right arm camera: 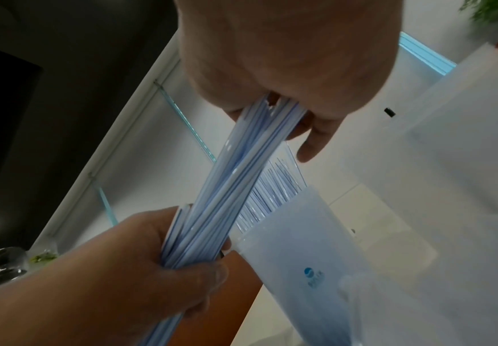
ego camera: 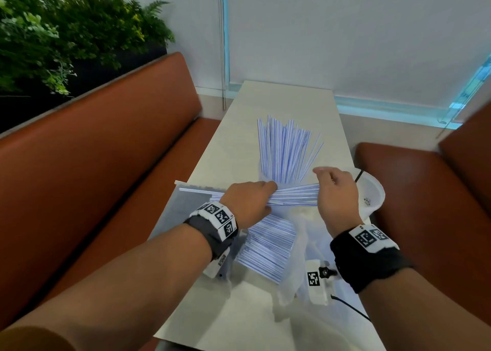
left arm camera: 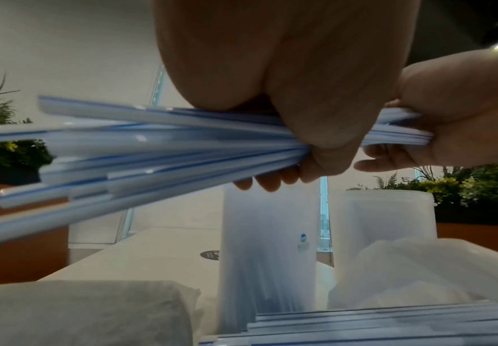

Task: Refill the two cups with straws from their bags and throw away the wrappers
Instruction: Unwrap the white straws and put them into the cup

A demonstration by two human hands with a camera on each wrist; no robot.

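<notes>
A bundle of blue-striped white straws [ego camera: 295,195] lies level above the table, held at both ends. My left hand [ego camera: 255,199] grips its left part, fingers curled round it [left arm camera: 316,145]. My right hand [ego camera: 329,191] grips the right end [right arm camera: 274,112], index finger sticking out. Just behind the bundle stands a translucent cup [left arm camera: 267,252] full of upright straws [ego camera: 285,148]. A second, white cup [ego camera: 372,194] with no straws showing stands at the right, partly hidden by my right hand. Below my hands lies a clear bag of straws [ego camera: 268,247].
A flat zip bag [ego camera: 191,204] lies at the table's left edge. Crumpled clear plastic [ego camera: 292,292] sits near the front. Orange bench seats [ego camera: 106,164] flank the narrow white table [ego camera: 279,103]. Plants [ego camera: 66,32] stand behind the left bench.
</notes>
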